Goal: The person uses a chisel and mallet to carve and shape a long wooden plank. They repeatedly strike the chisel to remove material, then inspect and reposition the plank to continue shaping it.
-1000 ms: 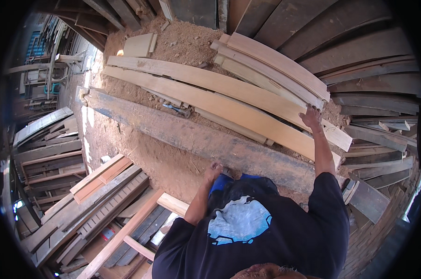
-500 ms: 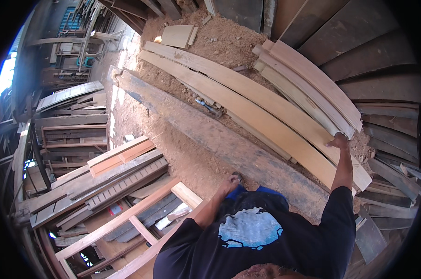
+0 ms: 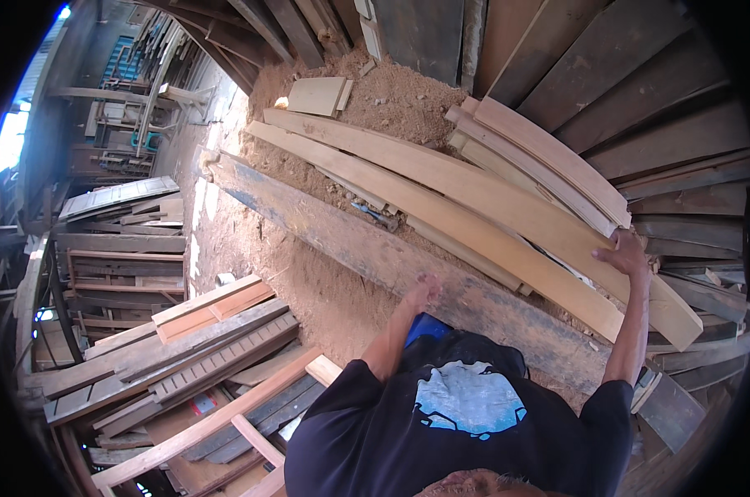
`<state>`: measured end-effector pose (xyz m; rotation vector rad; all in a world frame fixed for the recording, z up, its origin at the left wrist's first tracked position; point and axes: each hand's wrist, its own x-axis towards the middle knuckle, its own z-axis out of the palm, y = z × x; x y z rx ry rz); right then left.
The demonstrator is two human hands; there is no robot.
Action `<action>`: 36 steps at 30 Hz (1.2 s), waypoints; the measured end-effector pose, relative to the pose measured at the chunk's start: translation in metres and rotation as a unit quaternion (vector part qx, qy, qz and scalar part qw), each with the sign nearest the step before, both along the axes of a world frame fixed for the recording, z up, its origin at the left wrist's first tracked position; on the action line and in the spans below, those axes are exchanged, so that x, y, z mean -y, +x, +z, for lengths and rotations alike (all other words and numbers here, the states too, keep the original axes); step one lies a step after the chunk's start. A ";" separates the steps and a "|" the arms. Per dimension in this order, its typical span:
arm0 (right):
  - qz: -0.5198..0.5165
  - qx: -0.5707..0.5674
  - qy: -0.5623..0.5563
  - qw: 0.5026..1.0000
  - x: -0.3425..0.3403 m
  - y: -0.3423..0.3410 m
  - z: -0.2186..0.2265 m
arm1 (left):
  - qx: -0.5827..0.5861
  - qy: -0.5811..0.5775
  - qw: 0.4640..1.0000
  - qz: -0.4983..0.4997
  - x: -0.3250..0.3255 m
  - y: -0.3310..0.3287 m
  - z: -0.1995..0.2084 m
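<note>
From where I stand, the right hand (image 3: 626,253) is closed on the far board (image 3: 507,199), near that board's right end, with the thumb on its pale face and the fingers at its far edge. The board's end sticks out to the right of the forearm, and its long length runs away leftward from the hand.

On the hand's near side lies the near board (image 3: 441,219), side by side with the far one, a dark gap showing between them toward the right. Just beyond the same hand is a pile of pinkish planks (image 3: 549,157), and past that, dark slabs (image 3: 623,95) fan out.

The left hand (image 3: 425,290) shows nothing in its grip. Its fingers look bent, but it is blurred, so I can't tell how wide they are, nor whether it touches the dark beam (image 3: 366,257) behind it. Blue cloth (image 3: 427,328) shows just below this hand. Farther out, beyond the beam, is a blue tool (image 3: 373,215); well to the hand's lower left, a wooden frame (image 3: 250,398) lies beside stacked timber (image 3: 201,356).
</note>
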<state>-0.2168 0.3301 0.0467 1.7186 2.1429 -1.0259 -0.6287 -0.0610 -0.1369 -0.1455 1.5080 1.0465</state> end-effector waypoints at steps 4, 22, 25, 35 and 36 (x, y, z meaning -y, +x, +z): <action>0.034 -0.016 0.041 0.998 0.049 -0.039 0.091 | 0.094 0.135 0.972 0.166 -0.045 -0.069 -0.032; -0.048 0.040 -0.108 0.992 0.175 -0.065 0.011 | 0.109 0.103 0.973 0.174 -0.130 -0.169 0.000; -0.104 0.038 -0.091 0.990 0.194 -0.079 0.007 | 0.108 0.052 0.978 0.172 -0.131 -0.182 0.003; -0.089 0.118 -0.105 0.983 0.214 -0.121 0.029 | 0.138 0.103 0.971 0.164 -0.130 -0.176 0.029; -0.038 0.133 -0.044 0.989 0.226 -0.133 0.039 | 0.168 0.116 0.968 0.147 -0.125 -0.174 0.029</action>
